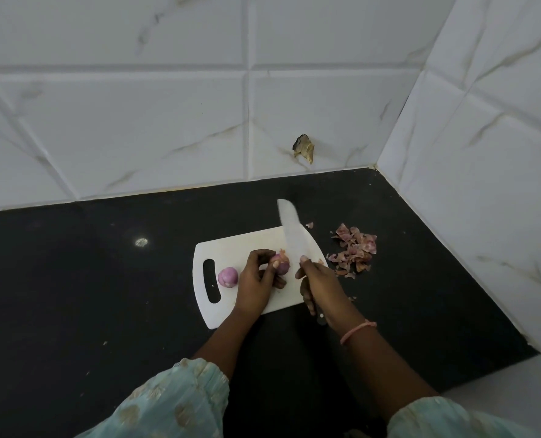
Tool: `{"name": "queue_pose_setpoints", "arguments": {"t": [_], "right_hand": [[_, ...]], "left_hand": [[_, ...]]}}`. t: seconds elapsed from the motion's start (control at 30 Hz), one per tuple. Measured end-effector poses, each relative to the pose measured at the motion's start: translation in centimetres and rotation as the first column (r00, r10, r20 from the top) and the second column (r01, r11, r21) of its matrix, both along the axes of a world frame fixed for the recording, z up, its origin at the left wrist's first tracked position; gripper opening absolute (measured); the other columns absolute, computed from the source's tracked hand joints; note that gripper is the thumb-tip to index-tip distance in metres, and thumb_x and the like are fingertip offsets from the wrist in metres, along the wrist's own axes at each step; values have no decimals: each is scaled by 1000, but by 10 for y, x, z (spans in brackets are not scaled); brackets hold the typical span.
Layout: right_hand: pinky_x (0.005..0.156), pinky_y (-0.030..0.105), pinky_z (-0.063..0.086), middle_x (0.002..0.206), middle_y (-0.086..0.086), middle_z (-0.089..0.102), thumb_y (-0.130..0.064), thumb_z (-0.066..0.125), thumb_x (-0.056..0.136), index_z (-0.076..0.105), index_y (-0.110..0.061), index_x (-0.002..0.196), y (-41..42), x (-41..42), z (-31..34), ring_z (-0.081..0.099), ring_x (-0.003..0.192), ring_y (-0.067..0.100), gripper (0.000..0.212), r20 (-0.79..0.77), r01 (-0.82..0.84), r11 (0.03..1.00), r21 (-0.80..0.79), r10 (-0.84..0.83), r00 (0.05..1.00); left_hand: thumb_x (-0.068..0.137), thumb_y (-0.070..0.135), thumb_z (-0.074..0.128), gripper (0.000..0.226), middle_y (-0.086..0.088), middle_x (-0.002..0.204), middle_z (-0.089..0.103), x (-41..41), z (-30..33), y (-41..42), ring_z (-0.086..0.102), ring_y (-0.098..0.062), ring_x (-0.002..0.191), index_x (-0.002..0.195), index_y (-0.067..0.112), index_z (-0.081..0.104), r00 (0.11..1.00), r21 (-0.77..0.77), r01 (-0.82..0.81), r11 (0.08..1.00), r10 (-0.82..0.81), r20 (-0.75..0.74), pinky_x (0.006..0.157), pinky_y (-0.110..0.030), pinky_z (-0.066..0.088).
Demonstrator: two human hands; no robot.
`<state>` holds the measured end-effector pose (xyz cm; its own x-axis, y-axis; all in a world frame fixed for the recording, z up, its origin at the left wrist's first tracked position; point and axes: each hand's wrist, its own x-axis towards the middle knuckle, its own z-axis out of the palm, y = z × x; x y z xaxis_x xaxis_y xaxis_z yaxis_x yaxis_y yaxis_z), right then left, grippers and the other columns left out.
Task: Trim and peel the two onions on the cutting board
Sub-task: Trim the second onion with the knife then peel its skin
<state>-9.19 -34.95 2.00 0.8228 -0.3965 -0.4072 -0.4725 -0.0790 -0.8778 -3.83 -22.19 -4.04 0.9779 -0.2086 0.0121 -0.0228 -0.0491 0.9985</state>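
A white cutting board (231, 248) with a handle slot at its left end lies on the black desk (88, 279), toward the desk's far right corner where two tiled walls meet. The left hand (256, 282) rests on the middle of the board, its fingers curled round an onion (281, 263) that still carries some papery skin at its top. The right hand (318, 284) grips the handle of a knife (291, 235) over the board's near right edge; the forefinger lies along the back of the blade. The blade points away from the person, toward the far wall, and its edge sits against the right side of the held onion. A second onion (228, 277), peeled and purple, sits alone on the left part of the board, just beside the handle slot and apart from the left hand. A heap of onion skins (356, 251) lies on the desk just beyond the board's right edge, with one loose scrap near the knife tip. A pink band (357, 330) circles the right wrist. Pale green sleeves (174, 403) cover both forearms.
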Motion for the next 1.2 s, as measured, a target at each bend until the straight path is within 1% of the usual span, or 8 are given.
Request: {"name": "queue_pose_setpoints", "arguments": {"t": [0.07, 0.17, 0.37, 0.53, 0.63, 0.8, 1.07, 1.2], "right_hand": [[46, 31, 44, 62, 4, 54, -39, 42, 102, 59, -10, 94, -1, -4, -10, 49, 48, 14, 35, 44, 56, 986, -154, -50, 998], [74, 35, 51, 100, 1, 64, -36, 42, 102, 53, -17, 124, 2, -15, -25, 62, 88, 16, 32, 6, -53, 805, -591, 71, 997], [80, 32, 53, 129, 1, 51, -32, 43, 100, 39, -22, 139, 14, -20, -41, 55, 110, 17, 40, -147, -231, 500, -835, 202, 968], [80, 34, 52, 123, 2, 48, -38, 55, 91, 52, -20, 118, 8, -14, -37, 51, 108, 19, 32, -145, -221, 530, -818, 182, 973], [84, 31, 47, 112, 0, 55, -37, 56, 92, 58, -19, 114, 4, -6, -31, 52, 103, 16, 29, 69, -57, 565, -823, 199, 978], [67, 10, 42, 96, -8, 60, -39, 53, 98, 54, -21, 115, 19, 23, -11, 61, 88, 5, 25, 192, -104, 948, -300, 166, 967], [63, 29, 47, 87, -2, 61, -39, 38, 103, 41, -23, 103, 31, 39, -9, 62, 78, 13, 17, 45, -211, 889, -406, 250, 967], [66, 38, 51, 84, -1, 60, -40, 37, 102, 39, -24, 97, 40, 36, -12, 61, 76, 14, 17, 126, -93, 889, -449, 166, 978]], "left_hand": [[104, 13, 51, 20, -8, 103, 69, -1, 1, 0, 69, -18, 62, 123, 8, 53, 1000, -15, -11, 1000, 11, -3, 64, -27, 58], [105, 15, 49, 21, -8, 94, 71, -2, 0, 0, 69, -17, 64, 123, 10, 57, 999, -13, -29, 999, 29, 18, 66, -27, 58], [105, 17, 50, 22, -6, 91, 72, -5, 3, 1, 67, -14, 65, 123, 11, 60, 999, -29, -53, 998, 53, 5, 67, -26, 57], [104, 15, 50, 21, -2, 97, 72, -5, 6, 1, 67, -14, 70, 122, 12, 61, 999, -18, -52, 998, 53, 11, 67, -26, 57], [105, 13, 48, 21, 3, 103, 69, -6, 6, 1, 68, -10, 76, 122, 12, 60, 998, 6, -39, 999, 39, 43, 68, -24, 56], [107, 12, 44, 21, -2, 107, 68, -4, 6, 4, 69, -20, 89, 121, 15, 58, 997, 30, -3, 1000, 1, 78, 74, -32, 59], [107, 6, 39, 23, 4, 110, 65, -5, 11, 5, 64, 4, 91, 123, 5, 54, 998, 37, -9, 999, 7, 63, 75, -11, 49], [108, 12, 39, 23, 14, 113, 65, -10, 16, -3, 62, 3, 104, 118, 24, 56, 997, 20, -39, 999, 38, 60, 87, -11, 46]]}}
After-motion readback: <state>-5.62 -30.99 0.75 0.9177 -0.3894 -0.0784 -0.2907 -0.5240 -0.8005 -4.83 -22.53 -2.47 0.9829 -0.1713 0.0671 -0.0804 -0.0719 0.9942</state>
